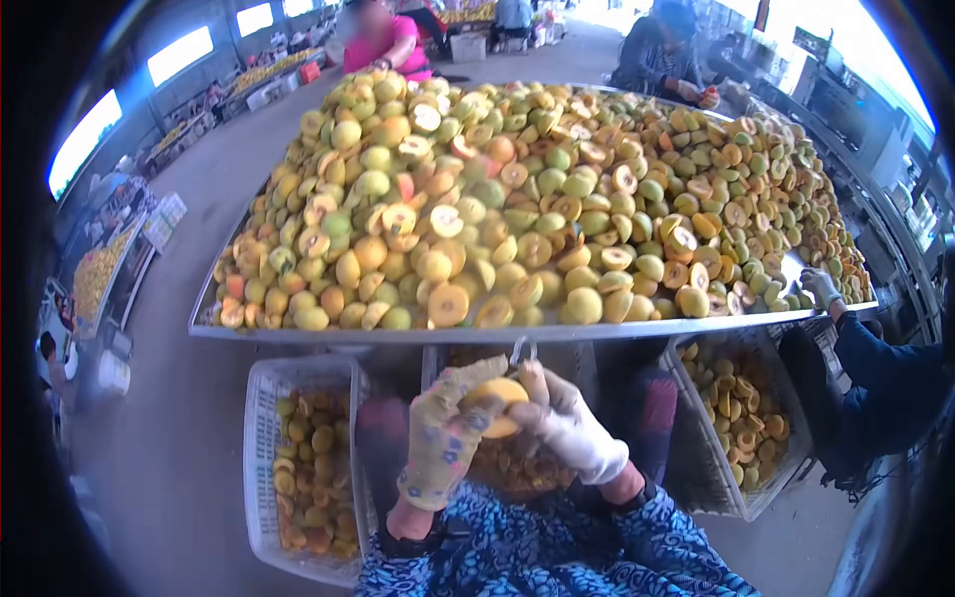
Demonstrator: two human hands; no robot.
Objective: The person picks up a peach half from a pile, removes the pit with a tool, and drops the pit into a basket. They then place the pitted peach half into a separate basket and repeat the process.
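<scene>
My left hand (pixel 445 430), in a pale floral glove, is closed around a yellow peach half (pixel 494 403) in front of my chest. In a white glove, my right hand (pixel 575 426) is closed on a small tool with a bent metal loop (pixel 524 348) that points up towards the table edge; its grip is mostly hidden by the fingers. The right fingers also touch the side of the peach half. Just beyond both hands, a large heap of peaches (pixel 448 303), many cut in half with stones showing, covers the metal-edged table (pixel 418 335).
White crates of peach halves stand to the left (pixel 261 468) and right (pixel 686 418); another, partly hidden, is below my hands. At right, a co-worker's gloved hand (pixel 821 287) reaches onto the table. A person in pink (pixel 388 45) and one in dark clothes (pixel 657 55) are across it.
</scene>
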